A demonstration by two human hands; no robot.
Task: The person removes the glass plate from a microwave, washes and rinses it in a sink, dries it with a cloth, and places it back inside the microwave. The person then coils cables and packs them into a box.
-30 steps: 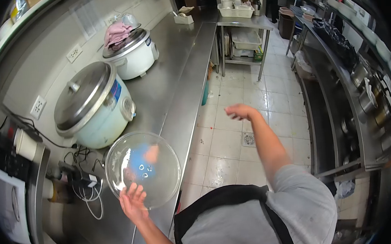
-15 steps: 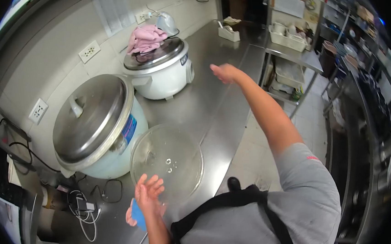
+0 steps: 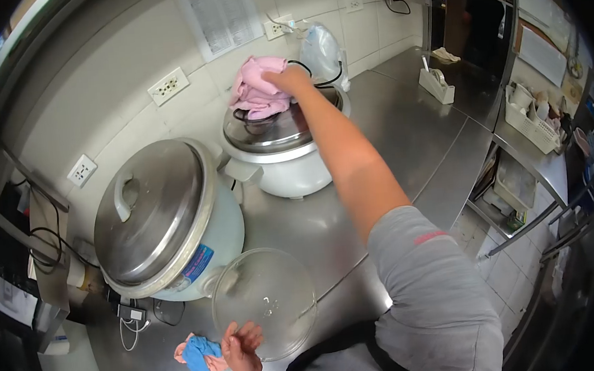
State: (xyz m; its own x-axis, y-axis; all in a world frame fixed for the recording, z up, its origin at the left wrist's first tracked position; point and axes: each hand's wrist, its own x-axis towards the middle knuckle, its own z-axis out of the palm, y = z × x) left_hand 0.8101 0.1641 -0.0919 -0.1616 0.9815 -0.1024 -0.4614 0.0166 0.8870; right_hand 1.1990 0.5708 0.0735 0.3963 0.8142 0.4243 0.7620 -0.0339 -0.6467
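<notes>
My right hand [image 3: 291, 81] is stretched out to a bunched pink cloth [image 3: 255, 84], with its fingers closed on the cloth's right side. The cloth rests on the metal lid [image 3: 272, 133] of a white rice cooker [image 3: 296, 175]. Low in the view, my left hand [image 3: 243, 347] is held with its fingers apart and nothing in them. Just left of it, a crumpled blue and salmon-coloured cloth [image 3: 202, 358] lies on the steel counter. Beside that hand is a round, clear, shallow lid or tray [image 3: 270, 285] with a few wet spots on it.
A larger rice cooker [image 3: 175, 230] with a domed metal lid stands on the left. Cords and a white adapter [image 3: 134, 314] lie near its base. A plastic bag [image 3: 321, 47] hangs by the wall. Farther right are a small white holder [image 3: 437, 85] and a white basket [image 3: 530, 122].
My right hand has gone from above the counter to the pink cloth and taken hold of it. My view has swung right. My left hand stays low near the clear round piece.
</notes>
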